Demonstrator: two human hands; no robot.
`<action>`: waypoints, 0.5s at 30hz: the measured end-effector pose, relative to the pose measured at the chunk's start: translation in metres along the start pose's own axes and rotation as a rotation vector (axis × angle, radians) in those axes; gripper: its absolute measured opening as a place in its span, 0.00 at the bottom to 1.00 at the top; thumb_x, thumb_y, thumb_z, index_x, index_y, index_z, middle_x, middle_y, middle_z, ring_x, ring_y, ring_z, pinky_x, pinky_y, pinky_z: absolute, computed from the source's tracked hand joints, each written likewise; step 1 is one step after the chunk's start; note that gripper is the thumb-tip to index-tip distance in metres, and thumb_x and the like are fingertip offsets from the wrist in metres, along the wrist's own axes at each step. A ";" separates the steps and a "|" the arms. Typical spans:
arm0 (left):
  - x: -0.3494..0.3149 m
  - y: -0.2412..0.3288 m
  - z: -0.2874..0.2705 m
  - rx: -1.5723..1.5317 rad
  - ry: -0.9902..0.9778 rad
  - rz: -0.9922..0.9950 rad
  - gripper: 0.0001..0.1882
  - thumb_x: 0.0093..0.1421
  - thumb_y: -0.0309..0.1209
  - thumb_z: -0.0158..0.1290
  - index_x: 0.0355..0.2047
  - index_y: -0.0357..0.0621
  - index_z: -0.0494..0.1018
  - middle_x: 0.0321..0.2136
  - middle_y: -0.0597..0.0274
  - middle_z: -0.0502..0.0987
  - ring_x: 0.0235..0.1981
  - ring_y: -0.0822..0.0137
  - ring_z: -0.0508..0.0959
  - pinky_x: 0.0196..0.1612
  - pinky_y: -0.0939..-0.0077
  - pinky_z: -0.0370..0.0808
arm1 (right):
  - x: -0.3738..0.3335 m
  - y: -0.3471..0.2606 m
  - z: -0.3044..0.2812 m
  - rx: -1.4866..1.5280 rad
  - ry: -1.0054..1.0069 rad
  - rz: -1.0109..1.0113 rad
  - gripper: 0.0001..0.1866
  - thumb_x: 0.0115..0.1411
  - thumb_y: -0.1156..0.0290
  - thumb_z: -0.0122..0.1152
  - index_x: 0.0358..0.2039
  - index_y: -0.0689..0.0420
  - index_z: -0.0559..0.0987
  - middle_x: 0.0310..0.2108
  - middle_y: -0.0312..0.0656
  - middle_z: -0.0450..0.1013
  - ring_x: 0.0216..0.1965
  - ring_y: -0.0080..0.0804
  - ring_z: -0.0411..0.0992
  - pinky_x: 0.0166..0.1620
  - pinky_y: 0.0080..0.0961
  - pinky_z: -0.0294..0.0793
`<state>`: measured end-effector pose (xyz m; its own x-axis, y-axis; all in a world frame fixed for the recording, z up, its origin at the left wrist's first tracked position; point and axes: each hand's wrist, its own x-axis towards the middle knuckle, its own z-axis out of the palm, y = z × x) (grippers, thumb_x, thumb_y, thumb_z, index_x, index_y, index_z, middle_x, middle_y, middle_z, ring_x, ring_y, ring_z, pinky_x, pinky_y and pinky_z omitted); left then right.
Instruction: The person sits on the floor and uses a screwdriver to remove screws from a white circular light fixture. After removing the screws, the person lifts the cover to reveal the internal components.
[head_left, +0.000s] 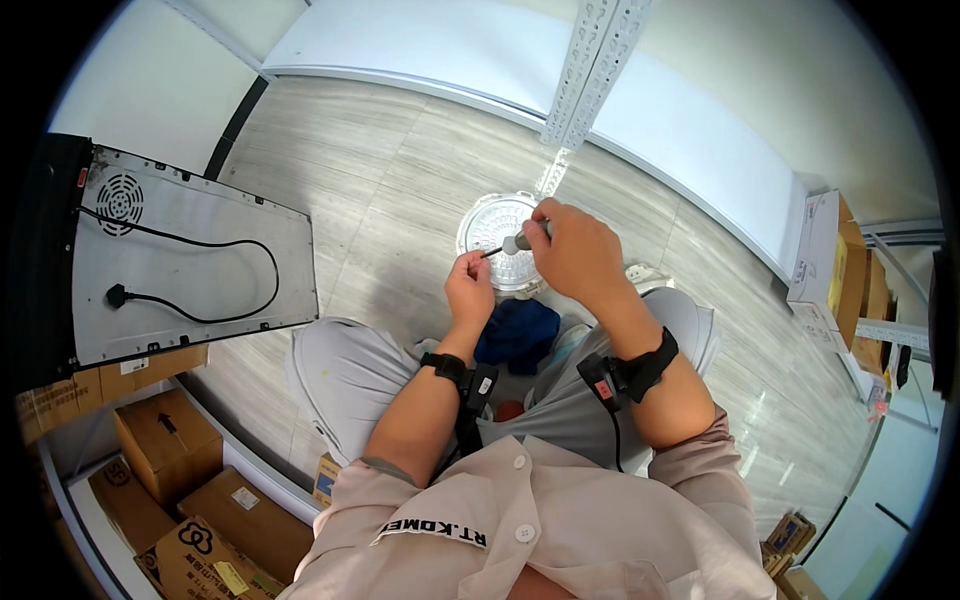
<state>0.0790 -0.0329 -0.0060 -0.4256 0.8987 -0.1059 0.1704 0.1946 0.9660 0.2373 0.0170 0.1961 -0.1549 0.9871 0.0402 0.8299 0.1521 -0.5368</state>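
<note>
My right hand (580,250) is wrapped around the grey handle of a screwdriver (517,243), whose dark shaft points left. At the end of that shaft, the fingertips of my left hand (470,288) are pinched together; what they hold, if anything, is too small to make out. Below both hands a round white plastic disc (490,222) with a ribbed pattern rests on the floor, partly covered by them. A dark blue cloth (518,332) is bunched between my legs, just nearer than the disc.
A metal-backed appliance (200,275) with a black power cord (272,270) stands at left. Cardboard boxes (170,440) fill a shelf at lower left. A perforated upright post (592,80) rises beyond the disc. Another white piece (648,275) lies beside my right knee; more boxes (825,255) sit at right.
</note>
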 end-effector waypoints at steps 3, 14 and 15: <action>0.003 0.004 0.000 -0.084 -0.021 -0.049 0.10 0.64 0.24 0.62 0.45 0.34 0.79 0.31 0.67 0.82 0.31 0.78 0.77 0.38 0.81 0.76 | 0.006 0.000 -0.009 0.001 0.020 0.050 0.11 0.64 0.59 0.61 0.36 0.54 0.83 0.30 0.47 0.82 0.31 0.50 0.81 0.34 0.44 0.79; 0.006 0.011 0.002 -0.043 -0.009 0.015 0.10 0.61 0.23 0.65 0.43 0.33 0.81 0.31 0.64 0.83 0.31 0.77 0.78 0.38 0.80 0.77 | 0.012 0.009 -0.013 -0.008 0.104 0.113 0.10 0.63 0.62 0.59 0.33 0.54 0.83 0.27 0.48 0.81 0.29 0.50 0.81 0.32 0.46 0.78; 0.006 0.012 0.000 -0.003 -0.025 0.010 0.10 0.61 0.23 0.65 0.42 0.33 0.82 0.31 0.64 0.83 0.30 0.77 0.79 0.38 0.80 0.78 | 0.012 0.009 -0.013 -0.014 0.104 0.118 0.10 0.63 0.62 0.59 0.33 0.54 0.82 0.27 0.48 0.81 0.29 0.50 0.81 0.31 0.46 0.78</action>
<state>0.0788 -0.0249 0.0053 -0.4019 0.9100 -0.1021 0.1719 0.1845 0.9677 0.2502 0.0311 0.2026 -0.0003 0.9979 0.0647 0.8464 0.0347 -0.5314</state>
